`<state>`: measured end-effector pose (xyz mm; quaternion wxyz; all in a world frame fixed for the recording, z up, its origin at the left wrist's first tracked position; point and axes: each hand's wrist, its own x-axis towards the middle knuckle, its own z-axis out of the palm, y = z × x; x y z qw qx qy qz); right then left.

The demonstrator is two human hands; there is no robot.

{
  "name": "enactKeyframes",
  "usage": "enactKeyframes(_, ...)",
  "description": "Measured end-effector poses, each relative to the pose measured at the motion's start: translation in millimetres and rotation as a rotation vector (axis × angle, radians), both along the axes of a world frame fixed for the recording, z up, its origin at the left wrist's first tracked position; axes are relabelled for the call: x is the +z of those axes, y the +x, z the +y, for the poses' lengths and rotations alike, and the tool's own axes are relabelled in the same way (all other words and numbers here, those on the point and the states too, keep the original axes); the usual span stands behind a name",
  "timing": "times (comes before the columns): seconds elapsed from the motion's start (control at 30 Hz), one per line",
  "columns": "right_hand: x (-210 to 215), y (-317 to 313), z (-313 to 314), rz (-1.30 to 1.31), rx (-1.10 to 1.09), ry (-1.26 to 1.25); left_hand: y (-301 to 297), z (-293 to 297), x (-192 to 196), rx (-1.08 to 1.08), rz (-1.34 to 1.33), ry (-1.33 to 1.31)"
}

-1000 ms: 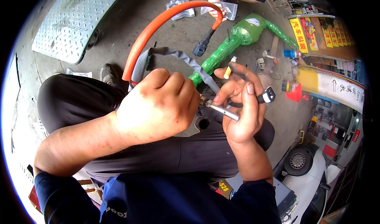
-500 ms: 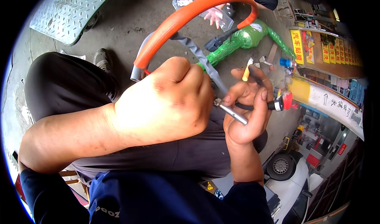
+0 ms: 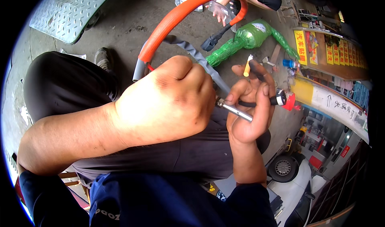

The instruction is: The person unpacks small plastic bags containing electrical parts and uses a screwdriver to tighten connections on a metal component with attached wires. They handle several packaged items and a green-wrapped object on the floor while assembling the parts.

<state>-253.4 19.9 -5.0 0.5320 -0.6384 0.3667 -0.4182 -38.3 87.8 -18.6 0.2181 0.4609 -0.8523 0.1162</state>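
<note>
Head view: I see my fisted left hand (image 3: 168, 100) gripping the slim silver metal rod (image 3: 236, 110) just beside my right hand (image 3: 250, 106), whose fingers curl around it.

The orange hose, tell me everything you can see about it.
The orange hose is a thick, smooth tube, rubbery or plastic by its look, bent in a broad arch over the concrete ground. Its near end carries a grey sleeve just beyond the left hand; a grey strap runs from under the arch toward that fist. The far end curves down by a green wrapped part. Whether either hand touches the hose cannot be told.
</note>
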Motion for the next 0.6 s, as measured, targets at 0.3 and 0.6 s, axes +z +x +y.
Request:
enactKeyframes(0.3,1.4,4.6,-1.6,-0.063,-0.031,0.001,-3.2,-1.1,-2.3,-0.02,0.021,-0.01)
enactKeyframes(0.6,-1.0,-6.0,-4.9,-0.071,0.017,0.073,-3.0,-4.3,-3.5,-0.101,0.123,0.137)
